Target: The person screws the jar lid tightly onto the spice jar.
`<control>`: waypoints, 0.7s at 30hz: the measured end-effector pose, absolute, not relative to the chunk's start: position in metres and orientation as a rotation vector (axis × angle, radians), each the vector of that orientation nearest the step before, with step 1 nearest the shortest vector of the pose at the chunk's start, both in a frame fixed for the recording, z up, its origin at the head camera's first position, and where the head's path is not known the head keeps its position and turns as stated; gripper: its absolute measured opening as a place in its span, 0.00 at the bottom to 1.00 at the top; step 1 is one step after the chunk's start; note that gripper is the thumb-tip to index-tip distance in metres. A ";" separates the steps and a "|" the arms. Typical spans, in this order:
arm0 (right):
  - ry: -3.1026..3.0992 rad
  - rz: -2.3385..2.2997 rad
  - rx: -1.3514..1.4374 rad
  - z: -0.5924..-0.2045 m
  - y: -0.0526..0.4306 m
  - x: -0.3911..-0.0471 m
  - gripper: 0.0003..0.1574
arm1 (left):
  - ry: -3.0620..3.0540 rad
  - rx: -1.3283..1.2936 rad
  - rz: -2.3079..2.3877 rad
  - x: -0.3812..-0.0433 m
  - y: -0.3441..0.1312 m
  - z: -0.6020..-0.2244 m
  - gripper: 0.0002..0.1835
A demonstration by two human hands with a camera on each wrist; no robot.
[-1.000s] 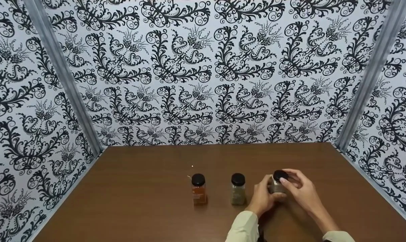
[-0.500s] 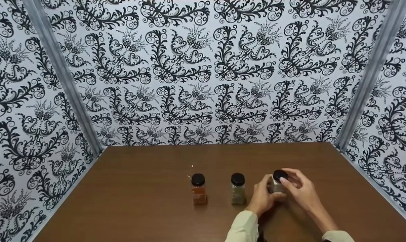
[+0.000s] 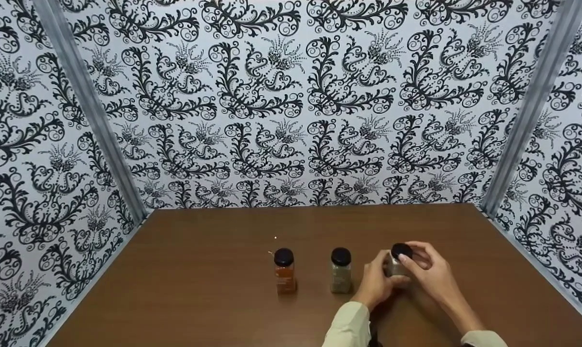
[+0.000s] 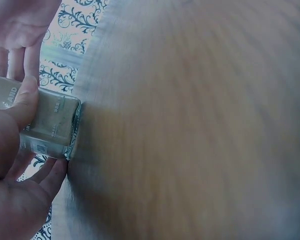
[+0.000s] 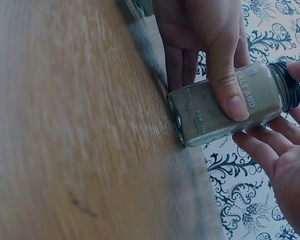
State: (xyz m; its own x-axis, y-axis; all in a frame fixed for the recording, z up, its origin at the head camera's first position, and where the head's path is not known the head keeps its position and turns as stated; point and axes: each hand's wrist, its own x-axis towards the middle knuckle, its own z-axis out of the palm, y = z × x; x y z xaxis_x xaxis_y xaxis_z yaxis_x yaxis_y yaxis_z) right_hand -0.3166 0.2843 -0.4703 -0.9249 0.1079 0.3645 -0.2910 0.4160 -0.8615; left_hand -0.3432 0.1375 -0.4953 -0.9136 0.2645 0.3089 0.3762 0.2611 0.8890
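Note:
A glass spice jar (image 5: 200, 117) with grey-brown powder and a black lid (image 3: 402, 251) stands upright at the table's right. My left hand (image 3: 376, 284) grips its body, the thumb across the lettered front in the right wrist view. With thumb and fingers, my right hand (image 3: 433, 274) holds the lid from the right. In the left wrist view the jar's base meets the tabletop, while the lid is out of sight. Left of my hands are a jar of greenish seasoning (image 3: 340, 277) and a jar of orange seasoning (image 3: 284, 277), both upright with black lids.
The brown wooden table (image 3: 199, 279) runs back to a wall (image 3: 291, 120) papered in black and white scrolls. Similar side walls meet it at grey corner strips (image 3: 527, 111). Small pale specks lie behind the orange jar.
The right thumb has shifted slightly left on the lid's edge. Both hands and all the jars otherwise keep their places.

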 end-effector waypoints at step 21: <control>-2.273 1.483 0.204 -0.473 0.285 -0.318 0.22 | -2.437 -0.614 -1.684 -0.344 0.137 -0.496 0.26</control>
State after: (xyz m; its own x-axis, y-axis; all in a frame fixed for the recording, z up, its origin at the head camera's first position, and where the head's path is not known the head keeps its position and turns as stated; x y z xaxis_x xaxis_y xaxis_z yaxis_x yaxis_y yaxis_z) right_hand -0.3178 0.2852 -0.4727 -0.9023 0.1026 0.4186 -0.3419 0.4210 -0.8402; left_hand -0.3439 0.1365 -0.4960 -0.9112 0.2610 0.3188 0.3905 0.3001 0.8703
